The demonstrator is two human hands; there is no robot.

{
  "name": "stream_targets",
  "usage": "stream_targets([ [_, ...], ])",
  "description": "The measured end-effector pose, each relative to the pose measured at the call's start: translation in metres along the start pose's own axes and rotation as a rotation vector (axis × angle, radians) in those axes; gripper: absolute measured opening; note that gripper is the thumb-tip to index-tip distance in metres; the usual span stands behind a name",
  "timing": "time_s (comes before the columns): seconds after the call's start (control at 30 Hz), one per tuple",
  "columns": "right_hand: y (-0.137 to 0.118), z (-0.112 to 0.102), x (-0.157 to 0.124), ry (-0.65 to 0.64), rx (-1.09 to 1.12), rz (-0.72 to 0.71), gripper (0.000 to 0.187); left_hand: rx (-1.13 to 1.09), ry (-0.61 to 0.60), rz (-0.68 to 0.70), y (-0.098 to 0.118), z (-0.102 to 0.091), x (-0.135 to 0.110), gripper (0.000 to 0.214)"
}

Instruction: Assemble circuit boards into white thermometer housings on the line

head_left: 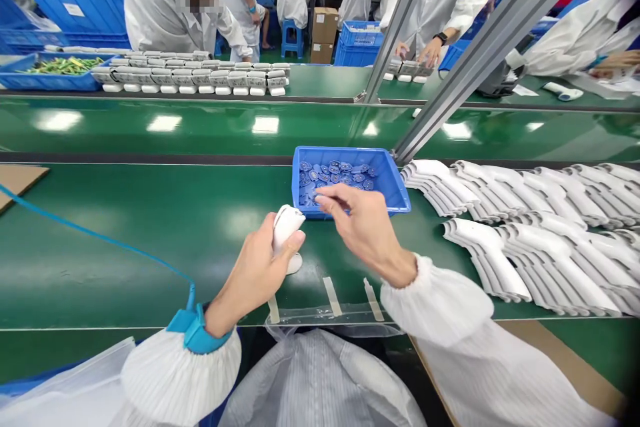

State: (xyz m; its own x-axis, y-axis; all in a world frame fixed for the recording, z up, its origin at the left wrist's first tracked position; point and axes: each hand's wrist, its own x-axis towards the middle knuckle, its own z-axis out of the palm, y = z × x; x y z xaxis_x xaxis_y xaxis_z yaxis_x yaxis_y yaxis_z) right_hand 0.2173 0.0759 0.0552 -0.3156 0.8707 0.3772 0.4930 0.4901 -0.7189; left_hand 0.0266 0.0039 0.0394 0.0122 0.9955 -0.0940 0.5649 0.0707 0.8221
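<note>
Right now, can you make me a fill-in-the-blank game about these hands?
The plastic shell in the left hand is ____.
The plastic tray under the right hand is ____.
The conveyor belt beneath both hands is ____.
The wrist strap sits on the ____ wrist.

Missing words: white, blue, green, left.

Two hands (257, 273) (363, 227); one white plastic casing (286, 227); one blue tray (340, 151); three tape strips (333, 297).

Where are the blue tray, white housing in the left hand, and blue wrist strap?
Blue tray (391, 181): head view, right wall.
White housing (286, 225): head view, upper end.
Blue wrist strap (194, 330): head view, the band.
</note>
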Motion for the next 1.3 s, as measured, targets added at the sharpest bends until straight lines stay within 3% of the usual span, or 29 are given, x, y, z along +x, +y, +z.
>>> stream_targets([
  [0.17,-0.018,0.006,-0.027,-0.015,0.078,-0.027,0.016,-0.102,-0.143,0.052,0.005,0.011,0.004,0.036],
  [0.33,-0.014,0.005,-0.038,0.236,-0.076,-0.114,0.017,-0.148,-0.262,0.049,0.009,0.012,0.002,0.035],
  [0.4,-0.014,0.008,-0.041,0.277,-0.064,-0.145,0.017,-0.187,-0.276,0.044,0.011,0.014,0.002,0.036],
  [0.6,-0.013,0.004,-0.049,0.141,0.077,-0.047,0.014,-0.001,-0.293,0.102,0.017,0.011,0.004,0.032],
  [0.7,-0.010,-0.004,-0.051,-0.032,0.103,0.012,0.027,0.186,-0.317,0.131,0.024,0.008,0.003,0.027],
  [0.8,-0.008,-0.004,-0.055,-0.131,0.129,0.053,0.025,0.288,-0.327,0.153,0.028,0.014,0.001,0.025],
  [1.0,0.002,0.019,-0.078,0.021,0.132,0.189,0.020,0.583,-0.075,0.332,0.015,0.032,-0.003,0.028],
  [1.1,0.006,0.019,-0.093,0.051,0.188,0.271,0.018,0.486,-0.013,0.459,0.001,0.032,-0.010,0.021],
  [1.17,0.005,0.015,-0.099,0.027,0.244,0.306,0.016,0.306,0.193,0.393,-0.009,0.035,-0.014,0.021],
  [1.23,0.000,0.012,-0.101,-0.082,0.259,0.330,0.017,0.142,0.428,0.241,-0.015,0.042,-0.016,0.028],
  [1.3,-0.007,0.014,-0.099,-0.222,0.195,0.298,0.018,0.080,0.554,0.156,-0.018,0.051,-0.013,0.041],
])
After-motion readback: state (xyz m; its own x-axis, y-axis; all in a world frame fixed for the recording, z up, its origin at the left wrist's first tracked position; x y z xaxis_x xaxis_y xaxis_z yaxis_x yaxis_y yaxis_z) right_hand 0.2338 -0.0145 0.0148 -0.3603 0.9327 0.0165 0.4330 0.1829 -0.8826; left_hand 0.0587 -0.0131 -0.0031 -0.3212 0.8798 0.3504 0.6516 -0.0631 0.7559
